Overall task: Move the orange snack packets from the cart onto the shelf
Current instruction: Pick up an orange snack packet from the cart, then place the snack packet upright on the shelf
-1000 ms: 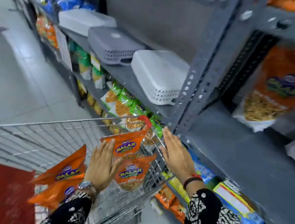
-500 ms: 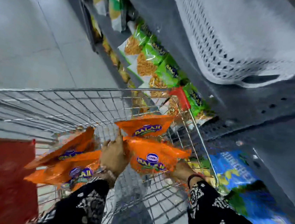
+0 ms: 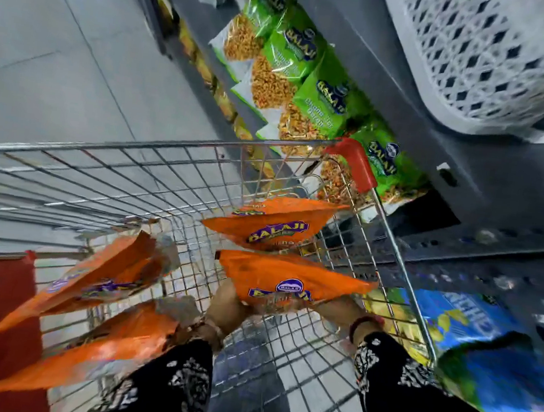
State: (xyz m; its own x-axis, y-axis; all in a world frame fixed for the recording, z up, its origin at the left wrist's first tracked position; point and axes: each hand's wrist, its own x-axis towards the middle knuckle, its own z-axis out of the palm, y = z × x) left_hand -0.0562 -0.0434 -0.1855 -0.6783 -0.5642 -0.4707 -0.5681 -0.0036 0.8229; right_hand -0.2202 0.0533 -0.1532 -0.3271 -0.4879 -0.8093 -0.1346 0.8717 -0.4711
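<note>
Pickup step: orange packet [image 3: 292,284] sits inside the cart [image 3: 395,240], near its right wall. Your left hand [image 3: 228,306] and right hand [image 3: 333,309] hold it from beneath. Next, lift it clear of the wall toward the shelf [image 3: 494,265].

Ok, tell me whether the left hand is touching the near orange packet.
Touching. The head view shows the left hand tucked under the near orange packet, whose edge overlaps it with no gap; the right hand supports its other end.
</note>
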